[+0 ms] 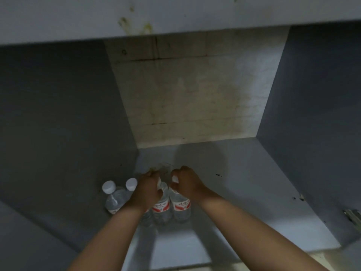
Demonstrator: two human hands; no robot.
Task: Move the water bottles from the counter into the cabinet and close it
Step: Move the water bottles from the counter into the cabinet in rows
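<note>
I look into an open grey cabinet (244,182) with a stained pale back wall. Several clear water bottles with white caps and red-and-white labels stand on its floor at the left. My left hand (148,190) is closed over the top of one water bottle (161,209). My right hand (185,182) grips the cap end of the bottle beside it (181,207). Two more bottles (114,200) stand further left against the cabinet's side wall, their caps uncovered.
The cabinet's left wall (58,124) and right wall (316,104) close in the space. A metal hinge (352,215) shows at the right edge. The cabinet floor right of the bottles is bare, with a few dark specks.
</note>
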